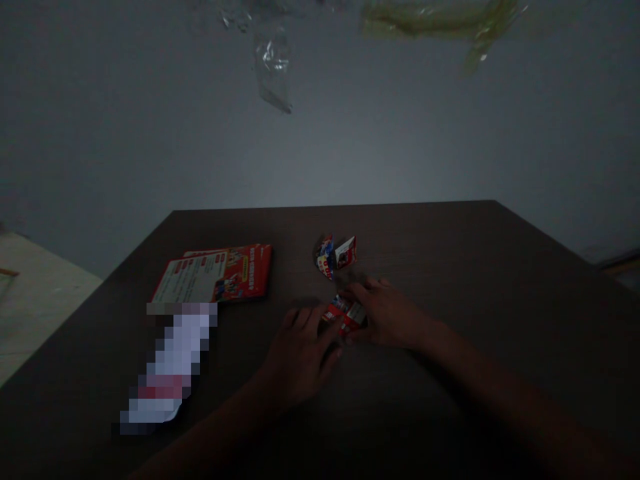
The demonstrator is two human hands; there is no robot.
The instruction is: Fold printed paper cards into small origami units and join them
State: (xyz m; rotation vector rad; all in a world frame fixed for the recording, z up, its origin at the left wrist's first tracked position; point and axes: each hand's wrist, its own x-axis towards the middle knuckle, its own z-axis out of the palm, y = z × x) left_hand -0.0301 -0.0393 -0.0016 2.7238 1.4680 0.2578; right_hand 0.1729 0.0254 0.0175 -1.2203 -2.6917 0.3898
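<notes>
A small folded red printed paper [354,319] with white and blue parts lies on the dark table between my hands. My right hand [395,315] has its thumb and fingers around the right side of this paper. My left hand [300,353] rests on the table to the left, its fingers spread, with the index finger touching the paper's near left edge. Just beyond my hands stand two bent paper pieces: a colourful curved one [325,257] and a red-and-white one [347,253]. The dim light hides fine detail of the fingertips.
A stack of red-and-white printed sheets or booklets [245,273] lies at the table's left. A blurred-out, long pale object [173,367] is in front of it. Behind the dark table [425,227] rises a grey wall with clear plastic [273,67] and yellowish tape [425,20].
</notes>
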